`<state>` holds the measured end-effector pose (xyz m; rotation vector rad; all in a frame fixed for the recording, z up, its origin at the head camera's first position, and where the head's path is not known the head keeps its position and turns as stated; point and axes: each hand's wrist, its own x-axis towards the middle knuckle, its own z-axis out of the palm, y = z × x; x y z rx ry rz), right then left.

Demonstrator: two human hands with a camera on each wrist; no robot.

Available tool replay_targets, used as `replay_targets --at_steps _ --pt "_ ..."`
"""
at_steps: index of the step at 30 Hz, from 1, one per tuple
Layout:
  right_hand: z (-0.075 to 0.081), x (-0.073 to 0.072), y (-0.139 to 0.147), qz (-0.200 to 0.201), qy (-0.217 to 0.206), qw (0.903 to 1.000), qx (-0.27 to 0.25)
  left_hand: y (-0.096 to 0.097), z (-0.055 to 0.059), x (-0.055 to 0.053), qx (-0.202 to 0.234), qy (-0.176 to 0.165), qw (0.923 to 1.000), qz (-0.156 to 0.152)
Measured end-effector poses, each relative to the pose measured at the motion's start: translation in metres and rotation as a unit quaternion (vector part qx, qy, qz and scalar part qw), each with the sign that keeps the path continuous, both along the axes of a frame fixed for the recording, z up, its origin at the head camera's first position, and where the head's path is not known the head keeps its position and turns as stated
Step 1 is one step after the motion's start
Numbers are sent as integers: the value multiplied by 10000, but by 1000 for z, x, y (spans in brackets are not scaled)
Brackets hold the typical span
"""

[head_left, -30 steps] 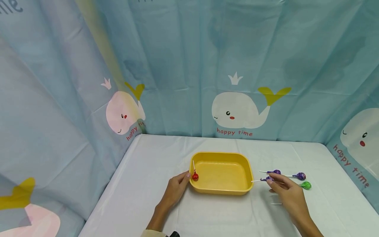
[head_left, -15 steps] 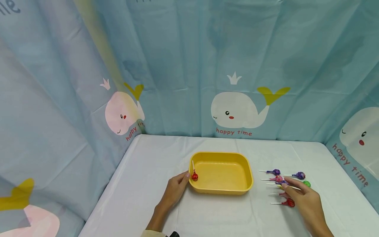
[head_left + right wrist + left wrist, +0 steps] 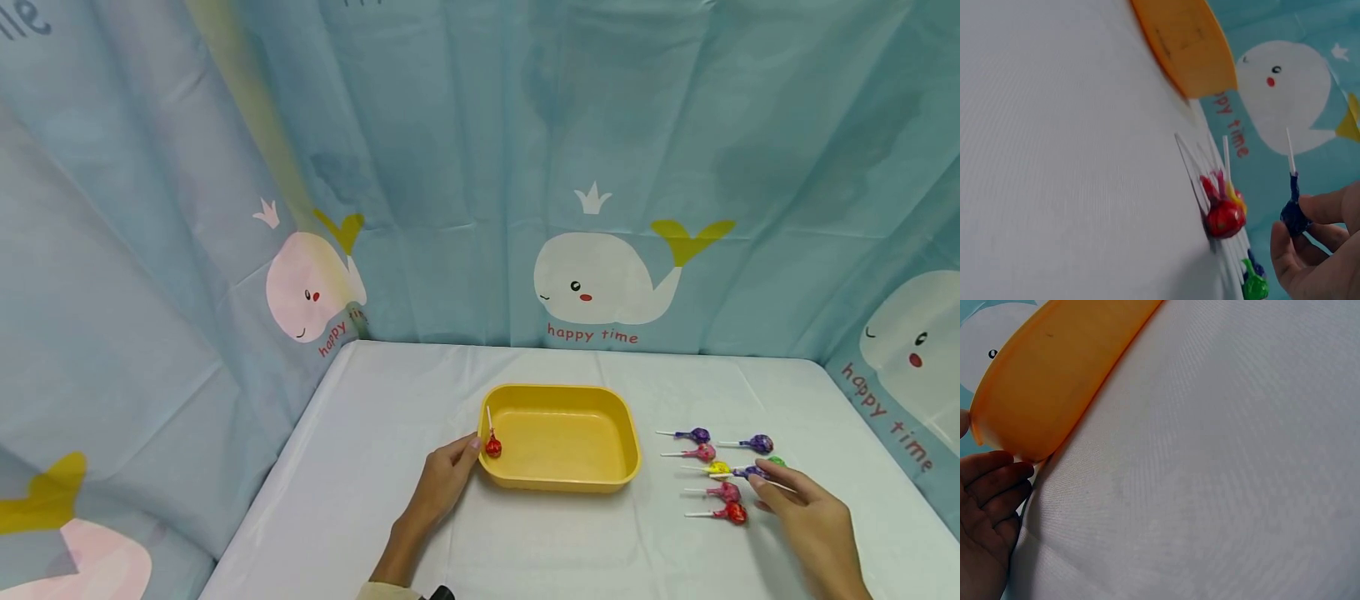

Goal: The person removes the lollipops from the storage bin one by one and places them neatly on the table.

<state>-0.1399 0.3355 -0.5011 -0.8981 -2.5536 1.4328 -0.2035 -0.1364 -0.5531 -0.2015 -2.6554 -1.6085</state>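
Note:
My right hand (image 3: 813, 508) pinches a purple-wrapped lollipop (image 3: 1295, 215) by its round head, the white stick pointing away from the fingers. It is above the table at the right, among several other lollipops: a yellow one (image 3: 718, 470), a red one (image 3: 735, 513), a pink one (image 3: 726, 492) and a green one (image 3: 777, 462), partly hidden by my fingers. At the left end of a yellow tray (image 3: 558, 483), my left hand (image 3: 444, 479) holds the rim, with the fingers against the outer wall. Inside the tray, a red lollipop (image 3: 493, 447) leans at the left side.
Further back on the right lie two purple lollipops, one (image 3: 699, 435) left of the other (image 3: 761, 443), with another pink lollipop (image 3: 703, 452) in front. A white cloth (image 3: 420, 375) covers the table. Blue whale-print curtains (image 3: 465, 275) stand behind and at the sides.
My right hand has moved right, away from the tray, with the purple lollipop still pinched, uncovering the pink, yellow and red ones. The left hand and tray stay put.

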Motion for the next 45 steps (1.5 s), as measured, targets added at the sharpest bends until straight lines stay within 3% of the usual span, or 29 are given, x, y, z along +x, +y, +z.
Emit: replay_targets --at_steps 16,31,45 --pt "-24 0 38 -312 -464 9984 -20 0 -1 -1 29 13 10000 0" --pt "-28 2 52 -352 -542 9973 353 0 -3 -1 11 21 10000 1" --pt "-34 1 56 -368 -587 9976 51 0 -3 -1 3 50 10000 8"
